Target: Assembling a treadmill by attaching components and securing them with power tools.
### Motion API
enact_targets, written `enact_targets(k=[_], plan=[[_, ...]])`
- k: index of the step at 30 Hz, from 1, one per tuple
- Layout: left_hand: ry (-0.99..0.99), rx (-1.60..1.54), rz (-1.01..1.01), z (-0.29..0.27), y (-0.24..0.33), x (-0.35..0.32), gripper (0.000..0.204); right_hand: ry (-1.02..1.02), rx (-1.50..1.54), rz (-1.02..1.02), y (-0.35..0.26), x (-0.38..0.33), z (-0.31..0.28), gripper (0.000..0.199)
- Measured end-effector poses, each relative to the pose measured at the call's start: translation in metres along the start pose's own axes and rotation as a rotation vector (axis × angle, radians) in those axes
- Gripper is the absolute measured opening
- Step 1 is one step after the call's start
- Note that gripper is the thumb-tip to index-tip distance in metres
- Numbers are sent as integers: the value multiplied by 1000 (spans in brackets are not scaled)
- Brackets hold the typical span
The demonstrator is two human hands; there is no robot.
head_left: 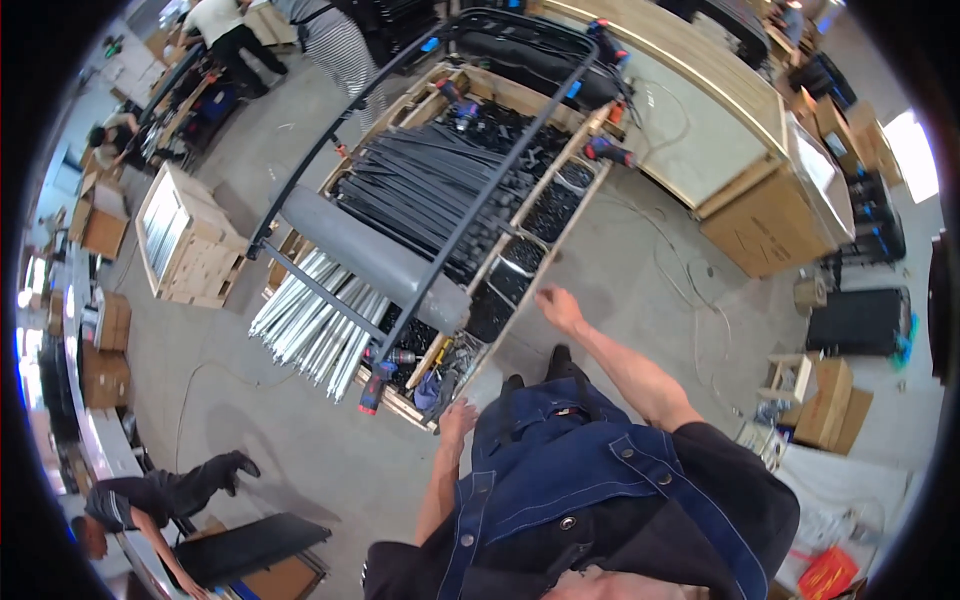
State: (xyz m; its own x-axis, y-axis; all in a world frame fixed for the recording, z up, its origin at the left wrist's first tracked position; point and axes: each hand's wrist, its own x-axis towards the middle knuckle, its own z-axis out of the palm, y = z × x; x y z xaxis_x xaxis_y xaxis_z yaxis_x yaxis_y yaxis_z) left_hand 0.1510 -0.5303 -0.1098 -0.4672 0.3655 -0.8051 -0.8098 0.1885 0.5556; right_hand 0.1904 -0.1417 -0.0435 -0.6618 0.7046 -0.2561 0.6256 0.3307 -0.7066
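My left hand point(456, 420), loosely spread, by pale rectangular wooden tray point(541, 268), near corner | right hand point(561, 309), closure unclear, right edge | should clear rim

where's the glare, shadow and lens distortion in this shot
Head view: the fisheye circle drops to black in the corners; head view: glare blows out a white patch at far right; head view: the silver tubes catch bright highlights; head view: a soft shadow lies on the floor right of the lower-left worker.
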Motion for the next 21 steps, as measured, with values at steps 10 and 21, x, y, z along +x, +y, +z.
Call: enact_targets(k=[10,21], plan=[[639,-806,-19,104,-168,-87,18,-711,334,154,-34,249,14,52],[231,-270,188,329,151,47,55,-1076,485,-27,-27,234,-145,22]])
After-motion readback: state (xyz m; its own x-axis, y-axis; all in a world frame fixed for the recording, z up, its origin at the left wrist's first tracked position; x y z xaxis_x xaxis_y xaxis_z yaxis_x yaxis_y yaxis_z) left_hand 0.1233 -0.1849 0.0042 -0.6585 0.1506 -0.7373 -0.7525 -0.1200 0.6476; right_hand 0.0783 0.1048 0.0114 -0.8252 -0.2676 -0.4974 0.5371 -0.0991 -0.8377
